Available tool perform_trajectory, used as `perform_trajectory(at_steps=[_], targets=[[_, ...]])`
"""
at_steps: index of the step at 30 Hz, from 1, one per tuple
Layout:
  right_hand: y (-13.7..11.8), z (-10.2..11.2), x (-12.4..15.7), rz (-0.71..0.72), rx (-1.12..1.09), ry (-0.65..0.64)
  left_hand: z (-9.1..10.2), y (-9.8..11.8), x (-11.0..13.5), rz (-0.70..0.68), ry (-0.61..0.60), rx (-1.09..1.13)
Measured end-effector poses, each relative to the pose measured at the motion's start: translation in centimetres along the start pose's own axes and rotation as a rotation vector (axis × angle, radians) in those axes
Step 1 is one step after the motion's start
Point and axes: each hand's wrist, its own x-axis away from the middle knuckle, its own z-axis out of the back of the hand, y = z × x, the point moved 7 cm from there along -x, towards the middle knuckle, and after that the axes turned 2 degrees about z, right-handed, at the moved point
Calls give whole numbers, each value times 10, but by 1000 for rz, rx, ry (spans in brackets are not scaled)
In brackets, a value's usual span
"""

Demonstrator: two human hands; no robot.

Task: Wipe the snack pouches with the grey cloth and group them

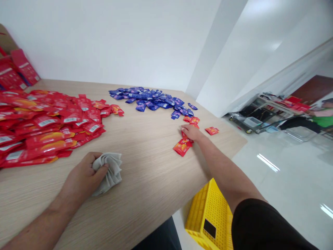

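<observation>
Plain white-walled packing-style workroom: wood-laminate table (145,163) heaped with foil snack sachets (49,128), yellow plastic crate (208,215) near, glossy tile floor (286,180), cluttered workbench (275,106) far right.

red sachets (47,135), blue sachets (148,99), grey cloth (110,172), yellow crate (208,218)

**Wood-grain tabletop (145,156) under two heaps of sachets**

A large heap of red sachets (47,128) spreads across the left side, many with barcodes showing. A smaller heap of blue sachets (148,99) lies near the far edge, well apart from it. Loose red sachets (182,146) sit toward the right edge, with a lone red sachet (211,130) just beside them. A crumpled grey cloth (109,173) lies near the red heap. Red cartons (18,71) stand at the far left corner.
</observation>
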Motion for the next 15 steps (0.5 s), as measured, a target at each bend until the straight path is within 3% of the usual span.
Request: perform_trajectory(at_steps=[3,8,11,15], targets=[[20,20,6,-61,-21,122,-2,-1,-2,4,-5,-5],[117,53,14,-457,-3,262,-3,-7,-4,10,6,2],[165,43,13,-661,-32,191,-5,-12,-5,-2,13,20],[176,19,-12,-675,-72,104,-6,-18,-5,-14,32,31]])
